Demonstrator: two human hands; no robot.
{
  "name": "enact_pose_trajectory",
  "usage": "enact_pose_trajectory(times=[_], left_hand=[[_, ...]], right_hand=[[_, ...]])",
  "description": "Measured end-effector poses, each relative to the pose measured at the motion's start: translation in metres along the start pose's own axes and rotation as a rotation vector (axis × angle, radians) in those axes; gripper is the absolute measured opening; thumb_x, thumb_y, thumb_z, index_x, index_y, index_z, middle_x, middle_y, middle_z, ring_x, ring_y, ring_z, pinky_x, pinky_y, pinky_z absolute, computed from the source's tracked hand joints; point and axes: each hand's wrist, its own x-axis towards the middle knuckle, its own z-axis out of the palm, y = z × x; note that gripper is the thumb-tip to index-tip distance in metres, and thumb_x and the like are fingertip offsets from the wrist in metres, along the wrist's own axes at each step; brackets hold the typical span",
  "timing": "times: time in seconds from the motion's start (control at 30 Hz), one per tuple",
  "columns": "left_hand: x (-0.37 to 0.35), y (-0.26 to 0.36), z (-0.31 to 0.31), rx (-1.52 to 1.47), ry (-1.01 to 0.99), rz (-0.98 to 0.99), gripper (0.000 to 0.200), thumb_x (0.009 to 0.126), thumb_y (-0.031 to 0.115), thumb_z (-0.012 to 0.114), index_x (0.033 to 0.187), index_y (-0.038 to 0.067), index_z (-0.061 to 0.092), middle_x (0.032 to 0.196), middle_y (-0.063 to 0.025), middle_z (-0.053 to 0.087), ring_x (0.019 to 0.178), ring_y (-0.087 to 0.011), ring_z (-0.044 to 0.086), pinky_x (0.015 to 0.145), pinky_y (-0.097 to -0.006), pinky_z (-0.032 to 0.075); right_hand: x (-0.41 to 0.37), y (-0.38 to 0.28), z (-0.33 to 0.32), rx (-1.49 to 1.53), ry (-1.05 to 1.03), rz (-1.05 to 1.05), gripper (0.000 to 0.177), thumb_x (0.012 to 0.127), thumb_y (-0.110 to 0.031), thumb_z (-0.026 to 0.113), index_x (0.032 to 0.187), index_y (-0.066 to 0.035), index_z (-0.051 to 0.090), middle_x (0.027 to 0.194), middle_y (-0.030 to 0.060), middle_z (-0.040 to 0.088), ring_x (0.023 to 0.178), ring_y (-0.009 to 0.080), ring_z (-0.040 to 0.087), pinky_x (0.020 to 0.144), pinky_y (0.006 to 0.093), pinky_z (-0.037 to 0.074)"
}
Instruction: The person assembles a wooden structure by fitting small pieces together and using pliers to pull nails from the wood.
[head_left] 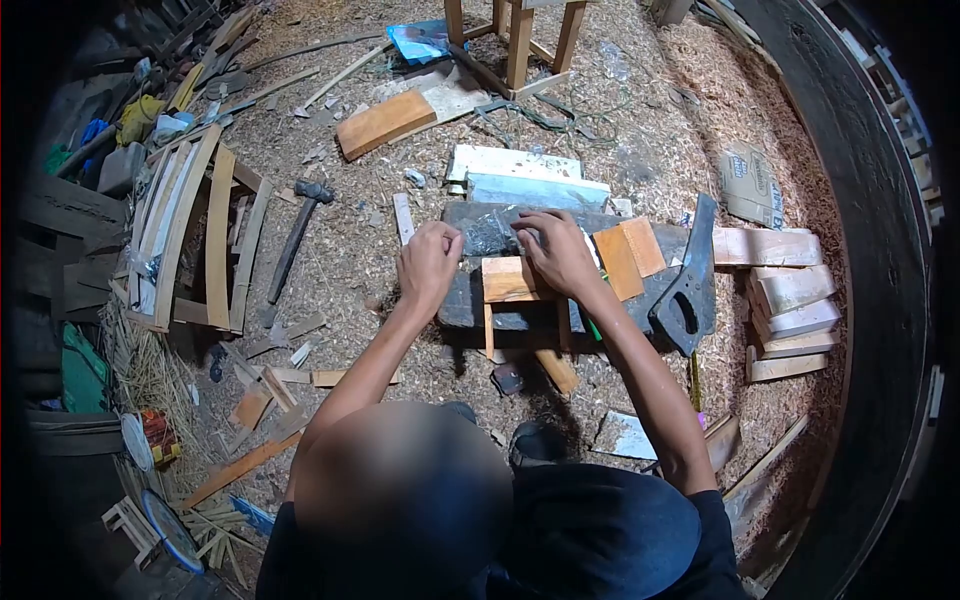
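My left hand (430, 262) is over the left end of a dark low bench (462, 312), its fingers curled in; whatever they may hold is hidden. My right hand (560, 252) hangs over the middle, fingers bent and slightly apart, tips beside a crumpled clear plastic bag (490, 232). Small dark bits, too small to name, show in the bag. Below my right wrist stands a small wooden piece with a flat top and thin legs (510, 282), partly covered by that hand. Two flat wooden blocks (628, 252) lie right of my right hand.
A handsaw (690, 285) rests across the bench's right end. Stacked boards (795, 310) lie farther right. A hammer (300, 235) is on the shavings at left, near a slatted wooden frame (195, 235). Painted boards (535, 185) and a wooden stool (520, 50) are beyond the bench.
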Motion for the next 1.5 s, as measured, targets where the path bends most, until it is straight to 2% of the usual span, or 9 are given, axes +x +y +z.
enact_pose_trajectory(times=[0.23, 0.33, 0.4, 0.57, 0.83, 1.1, 1.33, 1.43, 1.5], left_hand=[[-0.007, 0.013, -0.019, -0.001, 0.122, 0.103, 0.017, 0.094, 0.019, 0.067, 0.097, 0.003, 0.073, 0.087, -0.0132, 0.072, 0.067, -0.0245, 0.068, 0.065, -0.0405, 0.053], [-0.021, 0.016, -0.028, -0.065, -0.018, -0.063, 0.014, 0.096, 0.014, 0.066, 0.098, 0.001, 0.068, 0.096, -0.0165, 0.074, 0.065, -0.0206, 0.071, 0.060, -0.0369, 0.057], [-0.037, 0.005, -0.022, -0.401, 0.069, 0.003, 0.010, 0.097, 0.008, 0.063, 0.094, -0.002, 0.061, 0.103, -0.0204, 0.075, 0.069, -0.0200, 0.075, 0.057, -0.0327, 0.061], [-0.060, -0.008, -0.009, -0.546, -0.028, -0.031, 0.008, 0.098, 0.003, 0.059, 0.095, -0.001, 0.052, 0.114, -0.0197, 0.072, 0.079, -0.0195, 0.076, 0.060, -0.0288, 0.062], [-0.054, -0.007, -0.004, -0.549, -0.125, -0.164, 0.009, 0.100, 0.007, 0.062, 0.098, -0.001, 0.059, 0.099, -0.0126, 0.075, 0.076, -0.0133, 0.072, 0.060, -0.0264, 0.058], [-0.052, -0.003, -0.003, -1.085, -0.271, -0.318, 0.040, 0.099, 0.019, 0.069, 0.130, 0.002, 0.052, 0.107, -0.0100, 0.076, 0.073, -0.0044, 0.066, 0.051, -0.0182, 0.043], [-0.052, 0.037, -0.018, -1.231, -0.282, -0.297, 0.048, 0.097, 0.032, 0.072, 0.133, 0.008, 0.052, 0.115, -0.0045, 0.074, 0.081, 0.0011, 0.060, 0.056, -0.0146, 0.036], [-0.054, 0.037, -0.015, -1.220, -0.261, -0.274, 0.044, 0.099, 0.026, 0.071, 0.132, 0.005, 0.051, 0.109, -0.0058, 0.076, 0.079, -0.0001, 0.063, 0.052, -0.0157, 0.036], [-0.056, 0.037, -0.013, -1.211, -0.245, -0.268, 0.043, 0.099, 0.026, 0.070, 0.131, 0.005, 0.051, 0.108, -0.0056, 0.076, 0.079, -0.0002, 0.063, 0.052, -0.0158, 0.035]], right_hand=[[-0.013, -0.011, -0.009, -0.033, 0.089, -0.058, 0.019, 0.091, -0.015, 0.067, 0.106, -0.007, 0.075, 0.116, 0.0125, 0.072, 0.115, 0.0380, 0.057, 0.104, 0.0451, 0.045], [-0.025, -0.020, -0.016, -0.021, 0.091, -0.100, 0.020, 0.090, -0.016, 0.069, 0.108, -0.007, 0.074, 0.116, 0.0120, 0.071, 0.114, 0.0376, 0.057, 0.102, 0.0453, 0.045], [-0.032, -0.028, -0.022, -0.015, 0.092, -0.117, 0.022, 0.089, -0.017, 0.070, 0.108, -0.007, 0.073, 0.116, 0.0118, 0.070, 0.114, 0.0376, 0.056, 0.102, 0.0454, 0.046], [-0.046, -0.028, -0.022, -0.072, 0.079, -0.147, 0.028, 0.087, -0.019, 0.074, 0.112, -0.007, 0.071, 0.120, 0.0119, 0.067, 0.117, 0.0368, 0.055, 0.103, 0.0467, 0.046], [-0.045, -0.026, -0.013, -0.087, 0.049, -0.145, 0.031, 0.087, -0.020, 0.075, 0.115, -0.009, 0.069, 0.127, 0.0126, 0.063, 0.123, 0.0385, 0.052, 0.105, 0.0483, 0.044], [-0.049, -0.042, -0.010, -0.094, 0.174, -0.131, 0.022, 0.087, -0.019, 0.074, 0.107, -0.009, 0.072, 0.116, 0.0114, 0.068, 0.113, 0.0370, 0.055, 0.101, 0.0458, 0.045], [-0.044, -0.063, -0.003, 0.053, 0.108, -0.003, 0.026, 0.088, -0.027, 0.077, 0.104, -0.007, 0.078, 0.098, 0.0117, 0.073, 0.097, 0.0309, 0.056, 0.088, 0.0422, 0.046], [-0.046, -0.063, 0.000, 0.301, 0.022, 0.158, 0.027, 0.089, -0.027, 0.077, 0.104, -0.005, 0.078, 0.096, 0.0129, 0.074, 0.093, 0.0299, 0.057, 0.085, 0.0426, 0.048], [-0.045, -0.059, 0.003, 0.811, -0.140, 0.335, 0.026, 0.089, -0.026, 0.078, 0.102, -0.003, 0.077, 0.092, 0.0137, 0.074, 0.090, 0.0294, 0.057, 0.084, 0.0433, 0.048]])
